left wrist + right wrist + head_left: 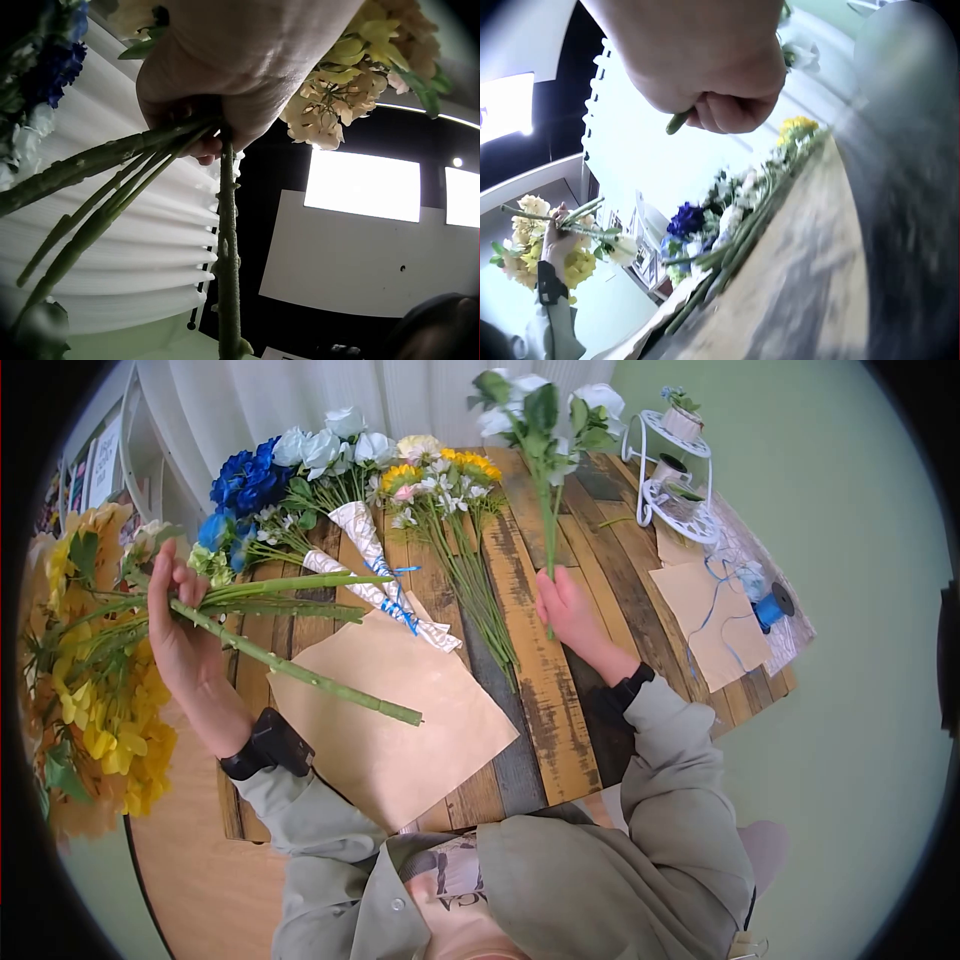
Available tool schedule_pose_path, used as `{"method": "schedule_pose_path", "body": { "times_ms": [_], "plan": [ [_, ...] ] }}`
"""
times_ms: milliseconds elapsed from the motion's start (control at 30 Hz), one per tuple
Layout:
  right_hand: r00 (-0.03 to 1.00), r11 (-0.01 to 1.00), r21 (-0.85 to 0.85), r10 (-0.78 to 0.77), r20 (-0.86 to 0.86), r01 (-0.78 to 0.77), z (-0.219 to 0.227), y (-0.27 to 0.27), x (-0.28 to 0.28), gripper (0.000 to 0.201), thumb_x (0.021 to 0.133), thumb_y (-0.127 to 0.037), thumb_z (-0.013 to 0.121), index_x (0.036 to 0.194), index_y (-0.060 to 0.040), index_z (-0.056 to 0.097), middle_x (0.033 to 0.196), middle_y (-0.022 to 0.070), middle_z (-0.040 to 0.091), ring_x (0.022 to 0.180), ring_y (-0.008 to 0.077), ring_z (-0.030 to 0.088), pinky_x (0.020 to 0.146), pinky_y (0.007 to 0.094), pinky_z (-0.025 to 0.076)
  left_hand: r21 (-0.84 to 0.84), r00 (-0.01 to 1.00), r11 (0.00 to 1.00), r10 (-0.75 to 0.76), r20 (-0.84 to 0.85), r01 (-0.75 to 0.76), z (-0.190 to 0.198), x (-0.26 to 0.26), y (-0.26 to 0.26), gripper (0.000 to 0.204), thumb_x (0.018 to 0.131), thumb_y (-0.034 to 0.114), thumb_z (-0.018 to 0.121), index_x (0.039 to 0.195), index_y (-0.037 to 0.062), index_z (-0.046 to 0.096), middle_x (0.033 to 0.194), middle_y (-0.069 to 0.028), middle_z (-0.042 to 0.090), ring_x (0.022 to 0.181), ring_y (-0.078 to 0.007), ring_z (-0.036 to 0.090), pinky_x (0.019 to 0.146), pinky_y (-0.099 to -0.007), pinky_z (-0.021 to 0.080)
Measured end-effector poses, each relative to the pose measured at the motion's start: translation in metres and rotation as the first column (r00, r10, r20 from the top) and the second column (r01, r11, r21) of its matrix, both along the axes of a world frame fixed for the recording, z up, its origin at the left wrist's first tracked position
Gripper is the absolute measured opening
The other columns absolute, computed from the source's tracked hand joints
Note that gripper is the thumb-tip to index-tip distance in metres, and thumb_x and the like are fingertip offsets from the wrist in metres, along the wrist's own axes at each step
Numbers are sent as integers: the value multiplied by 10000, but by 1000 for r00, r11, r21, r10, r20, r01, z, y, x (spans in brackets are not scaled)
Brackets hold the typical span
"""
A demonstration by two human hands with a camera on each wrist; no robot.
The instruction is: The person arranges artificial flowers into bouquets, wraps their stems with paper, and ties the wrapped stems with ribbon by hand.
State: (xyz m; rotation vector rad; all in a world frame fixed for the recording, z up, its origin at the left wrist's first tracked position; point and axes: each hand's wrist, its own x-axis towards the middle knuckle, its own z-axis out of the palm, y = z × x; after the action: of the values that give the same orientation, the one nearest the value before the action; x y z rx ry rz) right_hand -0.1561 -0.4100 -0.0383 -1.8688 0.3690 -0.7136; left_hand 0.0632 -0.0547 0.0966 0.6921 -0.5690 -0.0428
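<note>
At the left of the head view, my left hand (188, 645) grips a bunch of yellow and peach artificial flowers (120, 735) by its stems. The blooms hang beyond the hand, and thick green stems (315, 678) fan out over the table. In the left wrist view, the curled fingers hide where the stems cross. My right hand (572, 612) holds white roses (598, 405) upright by their green stem (550, 525) over the table's far right part. A short stem end (678, 121) pokes out below the right fist in the right wrist view.
On the wooden table (560, 750) lie brown paper (400, 700), blue and white flowers in paper wraps (345, 565), and yellow and white flowers (450, 495). To the right are a white wire stand (680, 510), a blue ribbon spool (774, 606) and smaller paper (705, 625).
</note>
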Motion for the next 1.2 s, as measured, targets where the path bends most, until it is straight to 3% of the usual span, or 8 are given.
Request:
{"method": "schedule_pose_path", "body": {
  "times_ms": [167,200,267,400,467,567,667,1200],
  "plan": [
    [911,929,-325,28,-412,-176,-25,-4,7,284,937,-274,474,904,8,468,668,191,579,623,361,585,553,431,441,-3,1000,1000,-1,-25,1,1,1,2,299,891,115,583,1128,-61,531,762,7,482,602,-54,378,569,-199,318],
    [907,932,-319,25,-421,-174,-26,-2,6,284,937,-274,474,904,8,468,668,191,579,623,361,585,553,431,441,-10,999,999,-34,-5,34,1,2,3,291,890,116,583,1123,-53,539,761,13,482,603,-52,377,570,-197,318],
    [852,808,-492,23,-522,-324,-23,0,6,369,917,-352,492,903,16,501,771,235,605,753,430,581,632,482,452,10,999,999,-47,9,47,2,1,5,261,928,124,526,1129,-41,524,776,6,459,619,-57,375,605,-199,338],
    [748,787,-531,-139,-649,-315,16,12,-7,520,854,-497,543,904,20,525,792,216,618,775,396,605,669,461,474,-7,999,999,-52,-15,51,2,0,6,273,901,127,569,1114,-43,549,778,19,487,612,-54,369,573,-191,320],
    [588,709,-467,-91,-804,-528,27,12,-18,654,729,-625,621,873,1,498,747,198,599,758,366,600,655,426,461,-19,999,999,-47,-9,47,2,2,7,265,905,120,562,1114,-43,548,776,17,486,611,-56,369,567,-191,318],
    [592,622,-448,32,-805,-642,32,24,-36,717,649,-674,655,874,-10,500,746,197,600,752,372,600,645,432,462,-20,997,997,-76,13,76,0,10,12,258,919,123,538,1115,-43,547,767,14,483,600,-60,366,590,-202,327],
    [611,566,-542,-83,-787,-621,23,32,-37,724,626,-676,666,874,-16,499,739,181,602,735,372,601,637,425,464,-15,996,996,-90,25,90,-1,10,10,251,930,133,517,1110,-39,550,762,11,483,593,-62,365,616,-213,334],
    [609,697,-428,16,-793,-576,13,16,-28,555,755,-496,664,905,15,505,828,222,619,793,390,606,681,451,469,-40,997,996,-75,14,75,0,3,6,262,906,96,549,1117,-59,541,777,-3,492,615,-63,390,564,-190,334]
  ]
}}
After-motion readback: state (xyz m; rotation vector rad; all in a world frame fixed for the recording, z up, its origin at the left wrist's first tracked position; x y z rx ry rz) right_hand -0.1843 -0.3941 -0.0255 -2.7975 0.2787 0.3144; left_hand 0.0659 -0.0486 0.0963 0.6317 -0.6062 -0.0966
